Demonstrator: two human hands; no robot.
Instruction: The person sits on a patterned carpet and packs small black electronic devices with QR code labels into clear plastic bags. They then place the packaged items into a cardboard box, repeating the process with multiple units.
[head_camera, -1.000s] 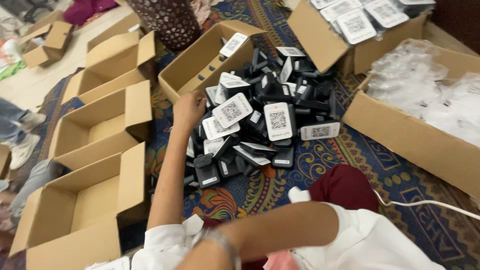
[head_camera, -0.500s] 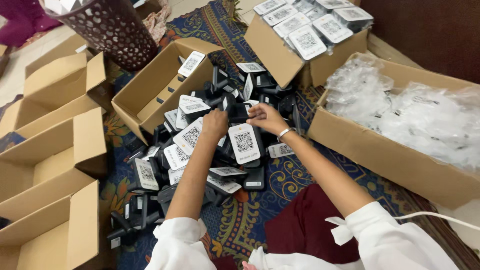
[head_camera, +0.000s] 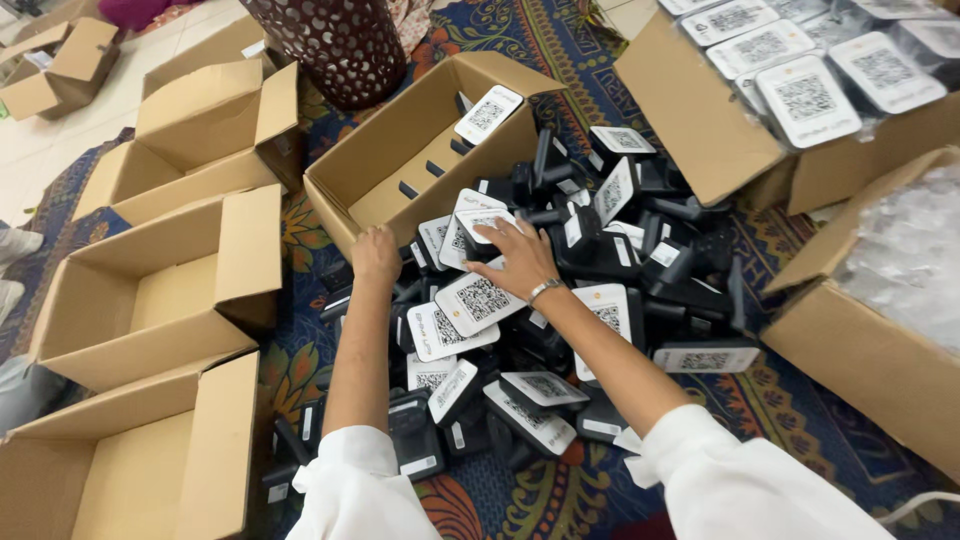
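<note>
While left hand digs in, grip hidden, right hand lies flat, grip open, on device pile.

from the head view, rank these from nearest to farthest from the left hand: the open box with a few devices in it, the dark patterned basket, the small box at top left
1. Open box, just above the left hand, its near wall about touching it.
2. Dark patterned basket, farther up, beyond that box.
3. Small box, farthest, at the far top-left corner on the pale floor.
</note>
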